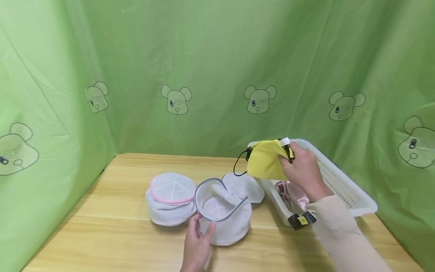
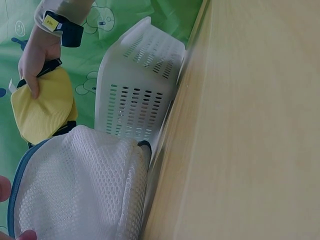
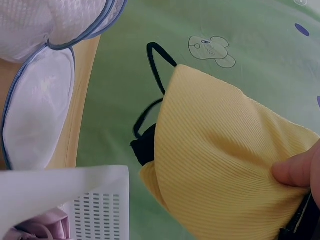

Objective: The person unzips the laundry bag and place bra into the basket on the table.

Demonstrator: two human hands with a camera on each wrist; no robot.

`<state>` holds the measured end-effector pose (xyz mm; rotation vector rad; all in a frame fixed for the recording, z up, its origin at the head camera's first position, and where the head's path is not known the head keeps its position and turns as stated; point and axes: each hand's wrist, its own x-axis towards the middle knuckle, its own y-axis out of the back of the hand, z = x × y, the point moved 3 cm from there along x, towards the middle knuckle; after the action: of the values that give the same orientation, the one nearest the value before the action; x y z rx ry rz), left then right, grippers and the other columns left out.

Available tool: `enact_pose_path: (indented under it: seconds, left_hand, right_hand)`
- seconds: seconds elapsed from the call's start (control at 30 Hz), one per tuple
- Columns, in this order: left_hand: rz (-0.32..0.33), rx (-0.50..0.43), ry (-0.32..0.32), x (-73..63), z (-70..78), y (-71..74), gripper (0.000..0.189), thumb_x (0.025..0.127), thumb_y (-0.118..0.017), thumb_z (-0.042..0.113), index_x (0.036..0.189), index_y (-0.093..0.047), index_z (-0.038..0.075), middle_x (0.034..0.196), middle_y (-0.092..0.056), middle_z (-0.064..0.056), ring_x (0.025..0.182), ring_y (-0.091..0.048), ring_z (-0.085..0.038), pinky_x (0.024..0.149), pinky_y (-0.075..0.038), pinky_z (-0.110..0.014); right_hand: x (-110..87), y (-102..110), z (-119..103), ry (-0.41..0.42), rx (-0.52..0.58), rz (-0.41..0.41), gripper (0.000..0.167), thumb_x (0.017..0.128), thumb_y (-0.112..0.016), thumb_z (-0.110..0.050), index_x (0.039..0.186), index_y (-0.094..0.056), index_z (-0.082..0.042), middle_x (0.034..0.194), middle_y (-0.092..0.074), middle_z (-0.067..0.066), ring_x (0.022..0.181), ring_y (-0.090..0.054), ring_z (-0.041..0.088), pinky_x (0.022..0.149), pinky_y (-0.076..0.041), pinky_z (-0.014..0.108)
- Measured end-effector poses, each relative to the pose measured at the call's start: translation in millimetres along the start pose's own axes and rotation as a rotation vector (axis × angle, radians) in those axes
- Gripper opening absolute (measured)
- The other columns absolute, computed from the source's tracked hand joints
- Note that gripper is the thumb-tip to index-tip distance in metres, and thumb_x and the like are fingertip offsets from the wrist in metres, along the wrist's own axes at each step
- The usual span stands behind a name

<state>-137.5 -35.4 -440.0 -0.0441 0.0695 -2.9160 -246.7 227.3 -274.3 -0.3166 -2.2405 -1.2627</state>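
Observation:
In the head view my right hand (image 1: 302, 168) pinches a yellow ribbed bra (image 1: 266, 160) with thin black straps and a white tag, held up above the near-left part of a white basket (image 1: 343, 185). The right wrist view shows my thumb pressing into the yellow fabric (image 3: 225, 145); the other fingers are mostly hidden. My left hand (image 1: 198, 245) grips the near side of a white mesh laundry bag (image 1: 227, 228) by its blue-edged rim. The bag's mouth is unzipped, and its round lid (image 1: 242, 187) lies folded back behind it toward the basket.
A second mesh laundry bag (image 1: 171, 215) with a pink-edged lid stands left of the unzipped one. Pink satin fabric (image 1: 295, 194) lies inside the basket. Green curtain (image 1: 217, 56) surrounds the wooden table (image 1: 129, 241) at the back and sides.

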Motion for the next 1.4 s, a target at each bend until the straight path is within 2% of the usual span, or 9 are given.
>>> enact_pose_path:
  seconds: [0.17, 0.5, 0.83, 1.13, 1.3, 1.4]
  left_hand:
    - [-0.004, 0.008, 0.001, 0.4, 0.1, 0.1, 0.049, 0.092, -0.066, 0.024, 0.131, -0.047, 0.002, 0.15, -0.03, -0.027, 0.139, -0.021, -0.048, 0.11, -0.024, -0.058]
    - [-0.003, 0.012, 0.008, 0.2, -0.6, -0.1, 0.049, 0.091, -0.067, 0.024, 0.131, -0.047, 0.002, 0.15, -0.03, -0.027, 0.139, -0.021, -0.047, 0.11, -0.024, -0.057]
    - [0.002, 0.003, 0.005, 0.0, -2.2, 0.0, 0.048, 0.091, -0.067, 0.023, 0.13, -0.047, 0.002, 0.15, -0.031, -0.026, 0.139, -0.021, -0.047, 0.11, -0.023, -0.058]
    - [-0.005, 0.009, 0.005, -0.2, -1.9, 0.2, 0.049, 0.091, -0.067, 0.023, 0.131, -0.047, 0.002, 0.15, -0.03, -0.027, 0.139, -0.021, -0.047, 0.11, -0.023, -0.059]
    - [-0.008, 0.008, -0.003, 0.2, -0.9, 0.7, 0.049, 0.091, -0.067, 0.023, 0.13, -0.047, 0.002, 0.15, -0.03, -0.027, 0.139, -0.021, -0.047, 0.11, -0.023, -0.059]
    - [-0.006, 0.001, -0.003, 0.0, -0.8, 0.8, 0.048, 0.091, -0.067, 0.022, 0.13, -0.047, 0.001, 0.15, -0.031, -0.027, 0.139, -0.02, -0.047, 0.11, -0.022, -0.059]
  right_hand:
    - [-1.0, 2.1, 6.8, -0.013, -0.021, 0.012, 0.018, 0.088, -0.066, -0.011, 0.098, -0.056, 0.0, 0.086, -0.062, 0.025, 0.076, -0.057, 0.044, 0.059, -0.049, 0.05]
    - [-5.0, 7.6, 15.8, -0.015, -0.034, 0.049, 0.015, 0.086, -0.066, -0.008, 0.093, -0.055, -0.001, 0.079, -0.06, 0.022, 0.071, -0.056, 0.04, 0.057, -0.044, 0.045]
    - [-5.8, 10.6, 26.2, -0.043, -0.044, 0.042, 0.017, 0.087, -0.065, -0.01, 0.097, -0.055, 0.001, 0.084, -0.061, 0.028, 0.075, -0.056, 0.046, 0.06, -0.045, 0.054]
    - [-7.4, 13.0, 36.8, -0.109, -0.043, 0.017, 0.027, 0.089, -0.062, -0.01, 0.111, -0.055, 0.004, 0.098, -0.059, 0.038, 0.086, -0.055, 0.055, 0.066, -0.046, 0.061]
    - [-7.6, 14.7, 42.1, -0.138, -0.037, 0.003, 0.03, 0.091, -0.061, -0.011, 0.114, -0.054, 0.006, 0.102, -0.058, 0.04, 0.088, -0.056, 0.055, 0.069, -0.048, 0.062]
    - [-8.0, 15.8, 45.4, -0.152, -0.038, 0.001, 0.03, 0.091, -0.061, -0.012, 0.113, -0.053, 0.007, 0.1, -0.058, 0.039, 0.086, -0.056, 0.053, 0.066, -0.048, 0.058]
